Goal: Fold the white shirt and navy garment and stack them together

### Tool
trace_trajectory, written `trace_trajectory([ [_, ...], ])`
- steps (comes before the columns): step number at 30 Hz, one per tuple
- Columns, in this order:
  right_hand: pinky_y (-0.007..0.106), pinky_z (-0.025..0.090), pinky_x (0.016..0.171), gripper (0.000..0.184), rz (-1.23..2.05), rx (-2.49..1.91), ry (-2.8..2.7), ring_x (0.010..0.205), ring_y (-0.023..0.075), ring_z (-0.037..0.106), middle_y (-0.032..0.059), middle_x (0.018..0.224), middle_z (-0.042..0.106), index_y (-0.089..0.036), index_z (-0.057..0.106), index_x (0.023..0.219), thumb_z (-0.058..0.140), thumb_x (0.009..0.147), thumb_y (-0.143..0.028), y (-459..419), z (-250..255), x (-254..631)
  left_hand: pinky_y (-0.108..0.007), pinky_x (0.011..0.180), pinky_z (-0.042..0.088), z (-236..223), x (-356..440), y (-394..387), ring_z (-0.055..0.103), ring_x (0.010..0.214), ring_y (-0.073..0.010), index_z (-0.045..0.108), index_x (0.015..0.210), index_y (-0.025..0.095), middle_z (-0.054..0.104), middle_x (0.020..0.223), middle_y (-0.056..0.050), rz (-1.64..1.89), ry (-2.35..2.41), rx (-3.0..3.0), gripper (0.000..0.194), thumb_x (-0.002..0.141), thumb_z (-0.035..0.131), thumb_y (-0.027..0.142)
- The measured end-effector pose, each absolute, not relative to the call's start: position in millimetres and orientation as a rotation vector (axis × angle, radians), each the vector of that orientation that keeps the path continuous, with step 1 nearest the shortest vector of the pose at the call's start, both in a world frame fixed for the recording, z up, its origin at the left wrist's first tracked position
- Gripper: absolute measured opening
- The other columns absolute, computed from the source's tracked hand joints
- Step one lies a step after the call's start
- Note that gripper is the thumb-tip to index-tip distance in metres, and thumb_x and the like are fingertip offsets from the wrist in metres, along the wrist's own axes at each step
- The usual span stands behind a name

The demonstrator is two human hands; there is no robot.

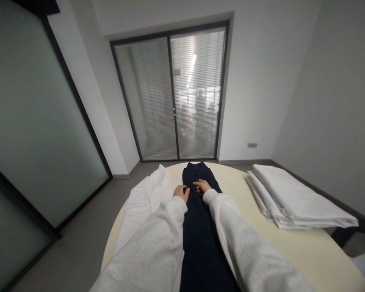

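A dark navy garment [200,235] lies stretched lengthwise down the middle of a cream round table [307,251]. Both my arms, in light grey sleeves, reach out over it. My left hand [181,191] rests on the garment's left edge, fingers curled down onto the cloth. My right hand [202,186] lies on the garment a little farther along, fingers pinched at the fabric near the middle. The two hands sit close together, a small gap between them.
A white cloth [146,198] lies along the table's left side, beside the navy garment. A stack of folded white sheets [292,198] sits at the table's right. Beyond stand glass doors with blinds [173,97], a frosted glass wall at left, grey floor.
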State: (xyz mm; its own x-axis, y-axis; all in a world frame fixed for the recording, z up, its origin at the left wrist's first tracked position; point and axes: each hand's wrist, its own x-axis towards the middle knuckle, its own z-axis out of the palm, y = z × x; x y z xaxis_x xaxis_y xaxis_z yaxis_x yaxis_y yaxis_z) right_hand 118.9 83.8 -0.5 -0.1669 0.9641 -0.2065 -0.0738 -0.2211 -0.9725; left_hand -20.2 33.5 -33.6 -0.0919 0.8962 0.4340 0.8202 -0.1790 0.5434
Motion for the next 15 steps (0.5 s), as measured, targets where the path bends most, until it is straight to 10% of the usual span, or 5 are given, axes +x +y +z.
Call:
trace_trajectory([
  [9,0.024,0.048,0.054,0.07,1.448,-1.065,-1.283,0.063,0.0123,0.059,0.0014,0.085,0.059,-0.031,0.025,0.134,0.057,0.072,-0.038,74,-1,125,-0.028,0.08,0.048,-34,-19,37,0.058,0.096,-0.0173,0.046,0.116,0.016,0.055,0.113,-0.012,1.323,1.834,1.663,0.04,0.079,0.054,0.029],
  [15,0.029,0.051,0.067,0.067,1.51,-1.139,-1.222,0.08,0.0171,0.062,0.01,0.094,0.062,-0.015,0.027,0.134,0.056,0.074,-0.025,77,-8,122,-0.025,0.072,0.05,-32,-23,36,0.062,0.075,-0.0119,0.05,0.11,0.017,0.061,0.097,-0.006,1.323,1.774,1.642,0.044,0.07,0.063,0.031],
])
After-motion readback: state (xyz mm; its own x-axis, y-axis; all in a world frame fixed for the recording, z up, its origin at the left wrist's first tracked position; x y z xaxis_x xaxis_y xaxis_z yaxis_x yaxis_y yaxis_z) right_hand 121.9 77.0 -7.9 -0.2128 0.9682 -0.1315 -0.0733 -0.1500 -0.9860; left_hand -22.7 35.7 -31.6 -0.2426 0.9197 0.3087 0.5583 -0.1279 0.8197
